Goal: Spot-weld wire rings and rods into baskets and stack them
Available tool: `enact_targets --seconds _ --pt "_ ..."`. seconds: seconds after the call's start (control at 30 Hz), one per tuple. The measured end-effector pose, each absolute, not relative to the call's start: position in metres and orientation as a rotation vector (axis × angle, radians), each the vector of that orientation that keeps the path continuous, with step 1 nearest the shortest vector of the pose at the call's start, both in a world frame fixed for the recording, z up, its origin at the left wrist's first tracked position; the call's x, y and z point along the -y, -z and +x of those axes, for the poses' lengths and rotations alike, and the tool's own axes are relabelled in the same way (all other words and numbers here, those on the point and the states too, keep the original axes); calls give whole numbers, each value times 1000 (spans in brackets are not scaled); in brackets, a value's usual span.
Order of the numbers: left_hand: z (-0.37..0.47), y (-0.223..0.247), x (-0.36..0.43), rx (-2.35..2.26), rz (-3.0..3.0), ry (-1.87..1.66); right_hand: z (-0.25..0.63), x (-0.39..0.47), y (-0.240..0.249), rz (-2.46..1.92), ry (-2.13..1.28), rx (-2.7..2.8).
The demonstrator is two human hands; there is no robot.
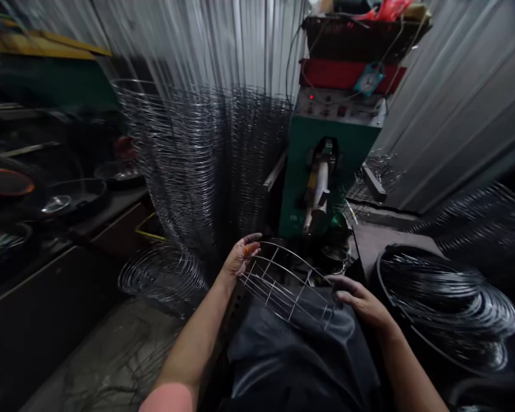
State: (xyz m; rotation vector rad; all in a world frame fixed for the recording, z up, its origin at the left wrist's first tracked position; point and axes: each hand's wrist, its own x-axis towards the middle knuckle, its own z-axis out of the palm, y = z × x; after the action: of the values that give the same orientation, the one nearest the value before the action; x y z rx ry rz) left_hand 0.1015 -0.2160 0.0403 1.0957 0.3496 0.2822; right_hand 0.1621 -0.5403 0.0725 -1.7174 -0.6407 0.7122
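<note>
Two hands hold one wire frame (299, 294) above the dark apron (300, 372). The left hand (241, 257) pinches its left end, fingers closed; the right hand (358, 298) has fingers curved at the other end, their grip unclear. One machine (294, 171) stands just beyond, bearing one blue dial (369, 79). At least two tall wire stacks (180, 160) rise left; one tub (378, 274) of uncountable wires (446, 297) flanks the right arm.

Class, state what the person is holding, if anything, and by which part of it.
A wire frame, held at its opposite ends: left grip at one, right grip at the other.
</note>
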Motion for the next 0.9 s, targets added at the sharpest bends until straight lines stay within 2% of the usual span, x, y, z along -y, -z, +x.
enact_targets --seconds 0.1,0.27,0.43,0.6,0.7,0.77,0.83,0.9 --pt "113 -43 217 -385 1283 -198 153 536 -55 -1681 -617 491" --pt "101 -44 245 -544 1506 -425 139 512 -42 -1702 -323 360" --pt "85 -33 303 -488 1343 -61 128 494 -32 -1719 -212 484" --pt "102 -34 341 -472 1238 -38 120 500 -11 -1714 -163 477" --pt "110 -33 345 -528 1306 -28 145 536 -10 -1841 -156 631" --pt "110 -28 343 -580 1348 4 184 579 -21 -2015 -1 589" --pt "107 -22 340 -624 1372 26 233 635 -42 -2206 301 219" --pt "104 -15 339 -642 1364 25 281 694 -66 -2426 455 -283"
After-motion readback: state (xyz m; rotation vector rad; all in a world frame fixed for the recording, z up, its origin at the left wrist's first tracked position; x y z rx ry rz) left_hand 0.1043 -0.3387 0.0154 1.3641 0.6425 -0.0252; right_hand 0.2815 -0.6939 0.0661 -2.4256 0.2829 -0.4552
